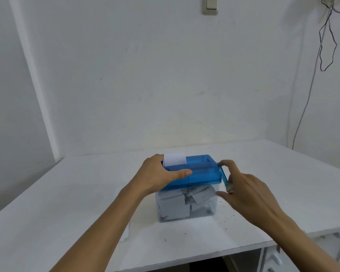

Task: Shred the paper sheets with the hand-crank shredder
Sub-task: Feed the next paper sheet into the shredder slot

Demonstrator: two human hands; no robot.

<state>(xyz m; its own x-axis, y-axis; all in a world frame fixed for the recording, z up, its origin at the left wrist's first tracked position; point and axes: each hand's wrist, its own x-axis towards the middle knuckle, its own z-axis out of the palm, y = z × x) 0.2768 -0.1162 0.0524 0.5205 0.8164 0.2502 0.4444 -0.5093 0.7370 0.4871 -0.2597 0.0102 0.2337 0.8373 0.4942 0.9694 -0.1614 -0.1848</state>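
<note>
Head view. A translucent blue plastic shredder lid (200, 171) sits on a clear rectangular bin (208, 205), which stands near the middle of the white surface (67, 193). A white paper sheet (174, 159) stands upright in the feed slot at the lid's left rear, partly drawn in. Cut paper pieces (175, 211) fill much of the bin.

The left grip (157, 173) lies spread on the lid's left end with the thumb straight along the top, pressing down and clasping nothing. Its fingertips reach towards the sheet and are partly hidden. The right grip (249, 191) is curled about the blue crank (224, 176) on the lid's right side, with the index fingertip on the crank arm and the thumb beneath the knob.

The step in hand appears to be cranking the sheet through. Steady downward pressure from the left grip should keep the light bin from sliding or tipping. Smooth, even turns of the crank should feed the sheet straight, and the left fingers are best kept clear of the slot.
</note>
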